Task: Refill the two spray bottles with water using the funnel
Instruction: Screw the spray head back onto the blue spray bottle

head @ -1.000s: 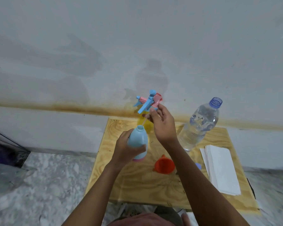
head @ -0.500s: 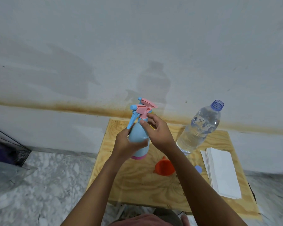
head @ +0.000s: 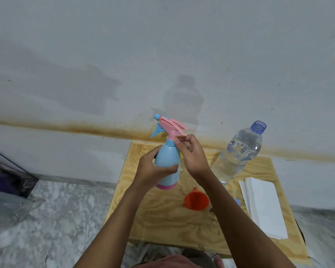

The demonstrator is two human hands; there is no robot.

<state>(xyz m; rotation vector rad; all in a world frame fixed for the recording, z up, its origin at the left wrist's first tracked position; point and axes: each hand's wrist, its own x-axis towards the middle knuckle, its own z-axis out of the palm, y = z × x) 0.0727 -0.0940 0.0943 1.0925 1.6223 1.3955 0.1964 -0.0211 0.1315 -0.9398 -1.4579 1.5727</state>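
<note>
A light blue spray bottle (head: 167, 161) with a pink base is held upright above the wooden board (head: 162, 219). My left hand (head: 153, 169) wraps around its body. The pink and blue spray head (head: 168, 125) sits on the bottle's neck, nozzle pointing left, and my right hand (head: 191, 153) pinches its pink collar. A sliver of a yellow bottle (head: 181, 156) shows behind my right hand, mostly hidden. The orange funnel (head: 196, 200) lies on the board below my right wrist. An uncapped clear water bottle (head: 238, 153) stands at the right.
A stack of white paper towels (head: 263, 206) lies on the board's right side. A small blue cap (head: 237, 201) peeks out beside my right forearm. A grey wall rises directly behind the board. Marble floor and a dark clear-walled box (head: 8, 175) lie to the left.
The spray head, held apart above the bottle a second ago, now sits on the bottle's neck. My right hand shifted from the head down to its collar.
</note>
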